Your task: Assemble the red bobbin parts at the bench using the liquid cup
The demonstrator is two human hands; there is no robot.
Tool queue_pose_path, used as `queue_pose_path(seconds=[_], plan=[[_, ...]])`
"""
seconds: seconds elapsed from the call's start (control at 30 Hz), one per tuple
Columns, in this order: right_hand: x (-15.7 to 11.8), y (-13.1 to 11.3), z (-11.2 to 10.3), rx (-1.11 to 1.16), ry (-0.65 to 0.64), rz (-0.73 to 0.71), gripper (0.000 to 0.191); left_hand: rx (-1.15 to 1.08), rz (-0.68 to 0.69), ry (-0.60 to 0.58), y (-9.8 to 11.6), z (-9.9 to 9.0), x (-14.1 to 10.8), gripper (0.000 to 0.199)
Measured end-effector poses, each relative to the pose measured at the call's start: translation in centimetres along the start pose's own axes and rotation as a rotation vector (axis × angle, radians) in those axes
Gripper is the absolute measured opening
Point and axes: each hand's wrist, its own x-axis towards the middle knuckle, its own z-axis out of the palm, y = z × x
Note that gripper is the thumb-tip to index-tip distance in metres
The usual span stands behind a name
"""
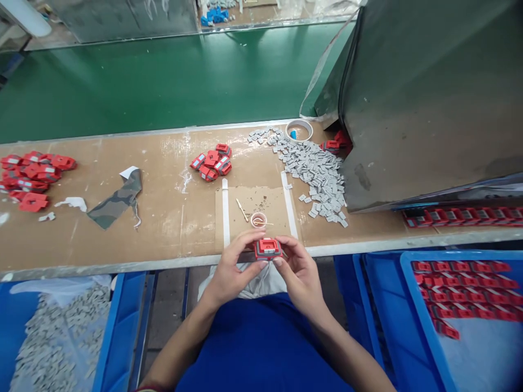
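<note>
A red and grey plastic part [268, 247] is held between both hands at the table's front edge. My left hand [237, 267] grips its left side, thumb at the lower edge and fingers behind. On its right side, my right hand [300, 272] has thumb and fingers closed around it. Just beyond the part stands a small round cup [259, 220] with a thin stick across it, and a pale stick [242, 210] lies beside the cup. Small grey pieces [316, 174] are heaped to the right, near a tape roll [299, 130]. A cluster of red parts [211, 159] sits back left of the cup.
More red parts [32, 174] and a camouflage cloth [116, 202] lie on the left. A large metal housing [429, 109] rises at right. Blue bins [425, 310] flank the body below the table [163, 239]. A green belt [163, 81] runs behind.
</note>
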Motion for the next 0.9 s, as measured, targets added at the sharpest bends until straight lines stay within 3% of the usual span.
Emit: queue_pose_path(seconds=[0.1,0.23,0.33,0.43,0.6,0.77,0.9], plan=[[-0.2,-0.1,0.1,0.017,-0.001,0.005,0.030,0.085,0.039,-0.025,-0.4,-0.4,-0.2,0.043],[0.3,-1.2,-0.7,-0.249,-0.059,-0.184,0.012,0.241,0.136,-0.082,0.0,-1.4,0.0,0.043],[1.0,-2.2,-1.3,-0.384,-0.164,-0.265,0.010,0.271,0.150,-0.138,0.8,-1.9,0.4,0.038],[1.5,-2.6,-1.6,-0.427,-0.248,-0.279,0.010,0.276,0.119,-0.201,1.4,-2.0,0.8,0.034],[1.3,-1.4,-1.4,-0.408,-0.272,-0.266,0.011,0.317,0.020,-0.274,1.7,-2.3,0.5,0.029],[0.3,-0.7,-1.7,-0.430,-0.287,-0.248,0.007,0.336,-0.050,-0.333,1.1,-2.6,0.0,0.030],[-0.1,-0.8,-2.7,-0.576,-0.342,-0.287,0.005,0.366,-0.043,-0.332,0.2,-2.6,0.4,0.039]])
